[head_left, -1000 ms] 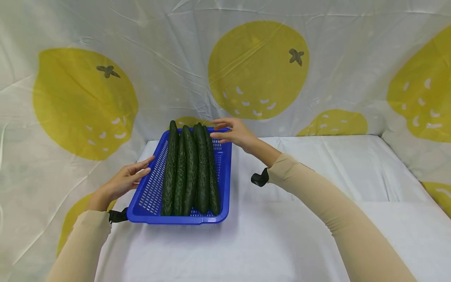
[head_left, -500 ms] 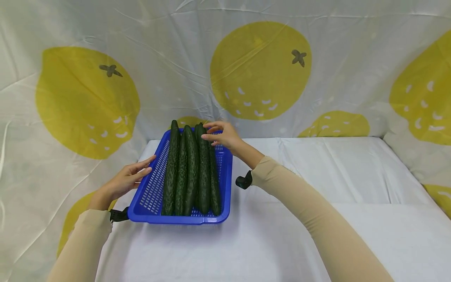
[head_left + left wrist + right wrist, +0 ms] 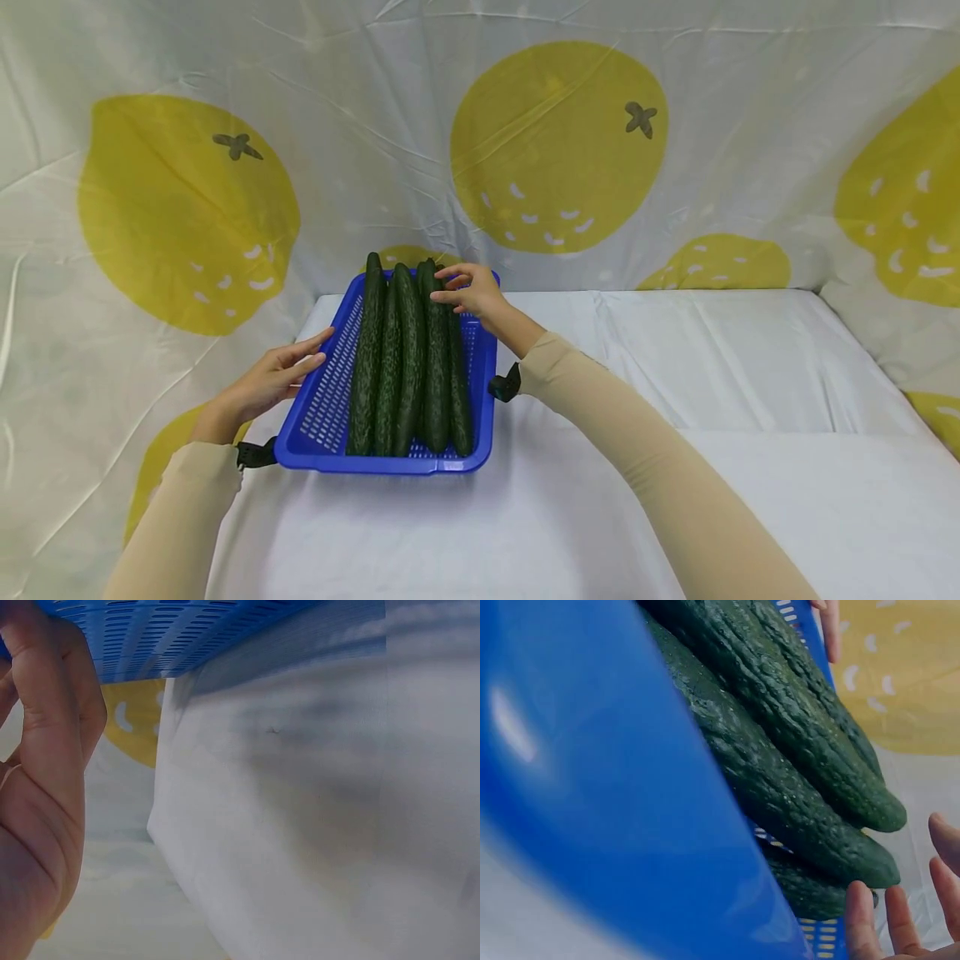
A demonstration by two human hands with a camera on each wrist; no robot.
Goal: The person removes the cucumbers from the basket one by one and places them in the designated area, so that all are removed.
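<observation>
Several long dark green cucumbers [image 3: 408,367] lie side by side in a blue perforated plastic basket [image 3: 480,421], their far ends propped at its back rim. My left hand [image 3: 262,383] touches the basket's left rim with thumb and index finger extended; from the left wrist its other fingers appear beside and below the basket wall [image 3: 172,637], fingertips hidden. Over the far right ends, my right hand [image 3: 476,292] hovers with thumb and fingers apart. The right wrist view has its fingertips beside a cucumber end [image 3: 874,862]; whether they touch it I cannot tell.
White cloth [image 3: 600,500] covers the table, stretching away to the right of the basket. A white curtain with yellow lemon prints [image 3: 558,150] hangs right behind. Dark wrist straps [image 3: 257,453] show at both sleeves.
My right hand has moved left and slightly down, from the basket's back right corner to above the cucumbers' far ends. My left hand and the basket stay in place.
</observation>
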